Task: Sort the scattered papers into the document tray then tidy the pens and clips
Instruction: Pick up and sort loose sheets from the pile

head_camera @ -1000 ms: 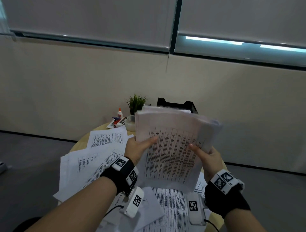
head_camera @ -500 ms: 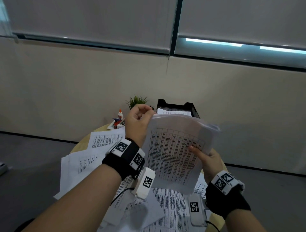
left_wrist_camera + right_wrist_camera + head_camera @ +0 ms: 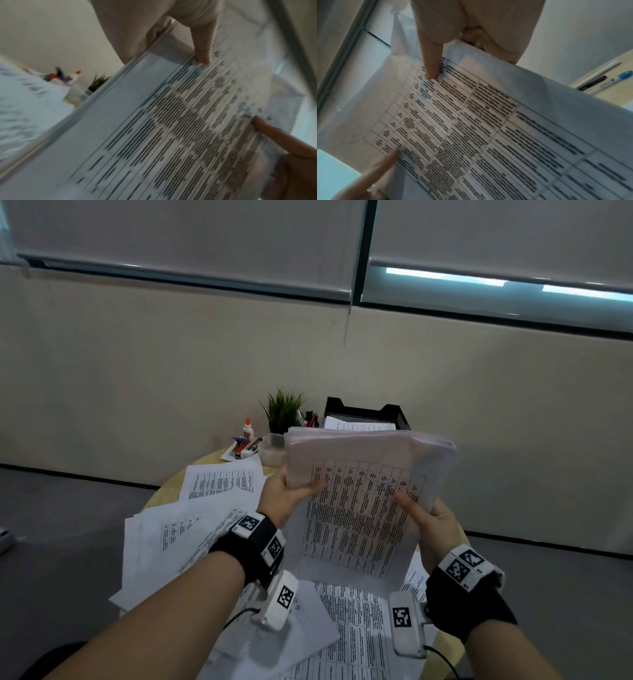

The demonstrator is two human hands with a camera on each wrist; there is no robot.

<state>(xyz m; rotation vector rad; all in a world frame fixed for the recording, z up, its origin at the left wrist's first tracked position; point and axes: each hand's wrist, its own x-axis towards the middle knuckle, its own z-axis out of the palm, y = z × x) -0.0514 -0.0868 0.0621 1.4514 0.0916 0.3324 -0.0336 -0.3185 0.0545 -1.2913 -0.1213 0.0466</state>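
Above the round surface (image 3: 205, 463), both hands are holding a sheaf of printed papers (image 3: 359, 501) upright, its top edges fanning and drooping away from the person. The left hand (image 3: 284, 498) is gripping the left edge, thumb lying across the front sheet and fingers hidden behind; the right hand (image 3: 435, 525) is pinching the right edge the same way, thumb on the print. Each grip is closed on the sheaf, neither slack.

More loose sheets (image 3: 178, 529) are lying overlapped on the surface below and to the left. The black document tray (image 3: 363, 412) is standing at the far side, already carrying some paper, just beside a small potted plant (image 3: 282, 409) and a glue bottle (image 3: 248, 429). Pens (image 3: 607, 79) are lying on the surface to the right.

The sheaf is likely light but floppy and slick between sheets, so loose pages could slide out. Holding both long edges near the middle, and squaring the bottom edge first, seems the safest way to carry it to the tray.
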